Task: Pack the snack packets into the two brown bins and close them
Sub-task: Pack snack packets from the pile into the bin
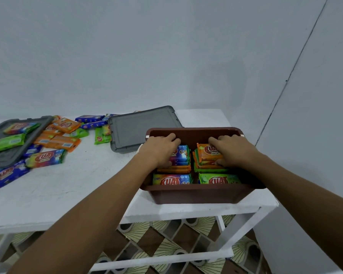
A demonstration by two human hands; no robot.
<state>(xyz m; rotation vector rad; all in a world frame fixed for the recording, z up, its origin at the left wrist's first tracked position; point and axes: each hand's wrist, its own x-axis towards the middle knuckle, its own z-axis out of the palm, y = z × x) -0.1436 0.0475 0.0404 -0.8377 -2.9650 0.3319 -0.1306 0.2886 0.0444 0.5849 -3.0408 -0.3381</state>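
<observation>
One brown bin stands open on the right end of the white table, holding several snack packets in two columns. My left hand grips a blue packet on top of the left stack. My right hand grips an orange packet on top of the right stack. Nearer the front wall lie a yellow-green packet and a green packet. I see only this one bin.
A grey lid lies just behind-left of the bin. A second grey lid lies at the far left with packets on it. Several loose packets are scattered over the table's left half. A white wall stands close behind.
</observation>
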